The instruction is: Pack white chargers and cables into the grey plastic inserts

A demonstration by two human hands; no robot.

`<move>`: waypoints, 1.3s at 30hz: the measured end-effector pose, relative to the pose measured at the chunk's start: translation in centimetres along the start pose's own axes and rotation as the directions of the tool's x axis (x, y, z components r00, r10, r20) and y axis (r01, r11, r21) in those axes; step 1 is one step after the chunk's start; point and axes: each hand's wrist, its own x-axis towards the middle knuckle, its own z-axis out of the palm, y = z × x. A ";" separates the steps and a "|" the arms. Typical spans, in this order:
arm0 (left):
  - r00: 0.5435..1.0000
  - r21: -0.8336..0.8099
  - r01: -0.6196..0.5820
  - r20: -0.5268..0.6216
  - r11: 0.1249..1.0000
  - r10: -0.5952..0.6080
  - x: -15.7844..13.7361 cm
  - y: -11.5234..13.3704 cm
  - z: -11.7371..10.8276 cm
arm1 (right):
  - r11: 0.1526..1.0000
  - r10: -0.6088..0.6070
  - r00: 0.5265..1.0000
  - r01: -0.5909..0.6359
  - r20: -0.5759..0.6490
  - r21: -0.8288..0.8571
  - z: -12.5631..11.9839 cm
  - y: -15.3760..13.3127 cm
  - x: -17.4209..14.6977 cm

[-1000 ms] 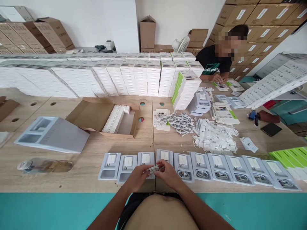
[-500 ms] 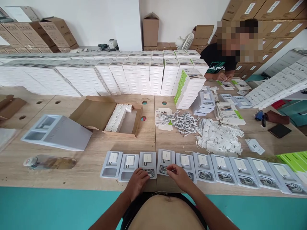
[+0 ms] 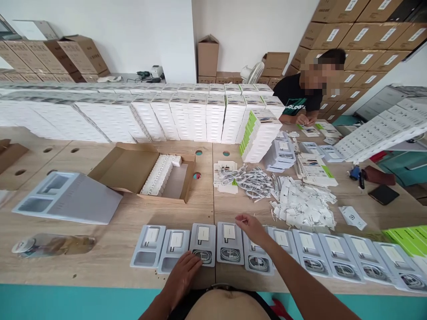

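A row of pale grey plastic trays [image 3: 218, 242] runs along the table's near edge. Each holds a white boxy adapter [image 3: 229, 231] in its upper part; most also hold a coiled cable [image 3: 230, 254] below. The lower pockets of the two leftmost trays show no cable. My left hand [image 3: 184, 272] rests with fingers extended at the lower left of the third tray [image 3: 203, 249], by its cable. Over the upper edge of the row, between the fourth and fifth trays, my right hand [image 3: 251, 226] is raised, fingers loosely bent and nothing visible in them.
Beyond the row lie a heap of white cables [image 3: 256, 182] and a pile of small white pieces [image 3: 302, 202]. An open cardboard box [image 3: 182, 182], nested trays [image 3: 86, 200] and a bottle [image 3: 55, 245] stand left. Stacked white boxes [image 3: 187, 118] line the back; a co-worker [image 3: 296, 98] works far right.
My right hand has left the fourth tray's cable and moved up and forward, uncovering the coil. My left hand has slid slightly down and left off the third tray's cable. The view has tilted up.
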 end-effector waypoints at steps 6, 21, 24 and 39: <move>0.994 -0.031 0.105 0.040 0.994 -0.104 1.0 0.6 -0.2 | 0.981 -0.014 0.989 -0.016 -0.149 -0.195 -3.0 -1.2 10.6; 0.746 -0.471 0.534 -0.128 0.702 -0.653 4.8 3.8 -4.6 | 0.921 -0.205 0.922 0.068 -0.328 -0.384 -9.2 -3.5 15.6; 0.636 -0.787 0.508 0.067 0.351 -0.769 9.4 4.2 -6.2 | 0.937 -0.226 0.920 0.115 -0.320 -0.330 -11.2 -4.3 10.5; 0.749 -0.868 0.492 0.463 -0.070 -0.474 14.5 9.3 -10.4 | 0.733 -0.591 0.805 0.560 0.047 -0.386 -5.9 -7.7 -6.3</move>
